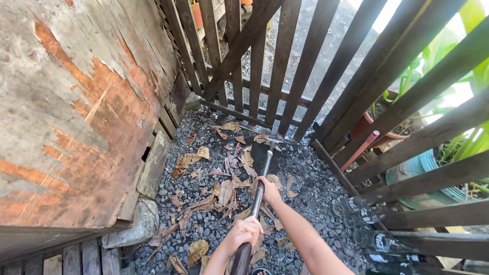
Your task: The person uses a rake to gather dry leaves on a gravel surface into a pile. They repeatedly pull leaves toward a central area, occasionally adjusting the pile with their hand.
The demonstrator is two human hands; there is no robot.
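Head view, looking down: a long-handled shovel (257,196) is held out over a bed of dark gravel (316,188). The right hand (269,189) is wrapped around the shaft well forward, fingers closed tight on it. The left hand (243,233) is clamped lower down, on the reddish-brown grip end nearest the body, fingers closed around it too. The shovel's dark blade (261,151) is laid flat on the gravel, pointing away, just short of the wooden picket fence (285,61). Dry brown leaves (224,191) are scattered all around the blade and shaft, some lying against the blade's far edge, more strewn to the left. On the left, a weathered plywood wall (76,112) with peeling orange patches is seen, with a flat stone (135,226) at its foot. On the right, more dark slats (433,132) are seen, with a red pipe (360,148) leaning between them and glass bottles (356,211) lying at their base. Green plants and pots (458,147) are glimpsed beyond the slats.
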